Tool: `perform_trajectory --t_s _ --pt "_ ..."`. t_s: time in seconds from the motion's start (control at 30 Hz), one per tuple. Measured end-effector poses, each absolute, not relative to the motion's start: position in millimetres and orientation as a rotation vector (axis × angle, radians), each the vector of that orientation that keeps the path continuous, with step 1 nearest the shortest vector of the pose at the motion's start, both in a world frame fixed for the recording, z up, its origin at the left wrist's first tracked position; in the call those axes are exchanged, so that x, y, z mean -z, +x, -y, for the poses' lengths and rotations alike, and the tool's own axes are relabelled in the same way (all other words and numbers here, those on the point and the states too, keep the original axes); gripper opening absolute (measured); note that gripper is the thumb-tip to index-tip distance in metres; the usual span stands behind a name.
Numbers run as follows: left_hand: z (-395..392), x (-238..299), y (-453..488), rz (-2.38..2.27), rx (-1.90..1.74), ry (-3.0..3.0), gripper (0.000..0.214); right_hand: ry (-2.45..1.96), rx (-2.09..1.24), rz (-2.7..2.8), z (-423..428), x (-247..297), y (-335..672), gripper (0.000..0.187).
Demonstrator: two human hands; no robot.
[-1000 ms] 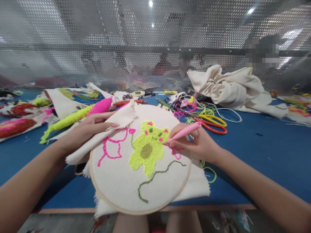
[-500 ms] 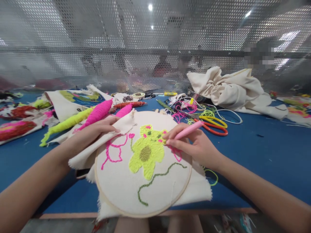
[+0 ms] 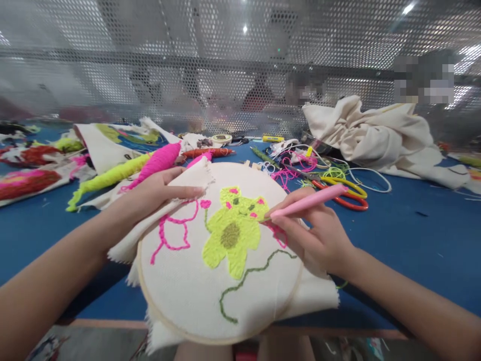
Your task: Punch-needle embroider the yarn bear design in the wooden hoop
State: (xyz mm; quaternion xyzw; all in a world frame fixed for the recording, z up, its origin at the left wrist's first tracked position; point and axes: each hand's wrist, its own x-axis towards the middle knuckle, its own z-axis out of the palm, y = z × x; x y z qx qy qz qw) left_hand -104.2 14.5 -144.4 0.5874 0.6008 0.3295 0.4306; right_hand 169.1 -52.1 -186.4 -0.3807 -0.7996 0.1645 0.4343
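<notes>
A round wooden embroidery hoop (image 3: 141, 271) holds stretched cream fabric (image 3: 184, 298) and leans over the table's front edge. A yellow-green bear (image 3: 246, 240) with pink and green details is worked on it, beside pink outlines (image 3: 175, 247) and a wavy green line (image 3: 246, 273). My left hand (image 3: 160, 193) is closed on the hoop's upper left edge and the folded fabric there, one finger stretched over the cloth. My right hand (image 3: 319, 230) grips a pink-handled punch needle (image 3: 310, 200). Its tip is at the right side of the bear's head, partly hidden by my fingers.
Behind the hoop on the blue table (image 3: 424, 240) lie yellow yarn (image 3: 112, 175), pink yarn (image 3: 160, 163), red-and-yellow-handled scissors (image 3: 351, 200) and tangled thread (image 3: 285, 175). Crumpled cream cloth (image 3: 368, 130) sits at the back right. A perforated metal screen (image 3: 218, 65) stands behind.
My right hand and the punch needle have shifted slightly right, and the handle extends further from the bear. A finger of my left hand now reaches farther over the fabric. The view has shifted a little.
</notes>
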Motion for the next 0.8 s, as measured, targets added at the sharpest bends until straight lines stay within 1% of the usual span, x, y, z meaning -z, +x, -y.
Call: perform_trajectory --t_s 0.1,0.23,0.4,0.5,0.63,0.8 --pt "-13 143 -102 -1.554 -0.776 1.448 0.058 -0.937 -0.315 2.003 54 186 170 0.007" --pt "-12 141 -101 -1.559 -0.761 1.486 0.057 -0.947 -0.338 1.986 56 186 172 0.007" --pt "-7 138 -96 -1.526 -0.743 1.38 0.061 -0.933 -0.353 1.984 56 184 173 0.007" --pt "-5 137 -95 -1.529 -0.721 1.361 0.056 -0.928 -0.421 1.987 55 184 172 0.007" --pt "-7 139 -99 -1.571 -0.759 1.527 0.055 -0.924 -0.552 1.984 50 183 168 0.009" --pt "-11 143 -104 -1.559 -0.833 1.653 0.057 -0.938 -0.387 2.198 49 184 162 0.008"
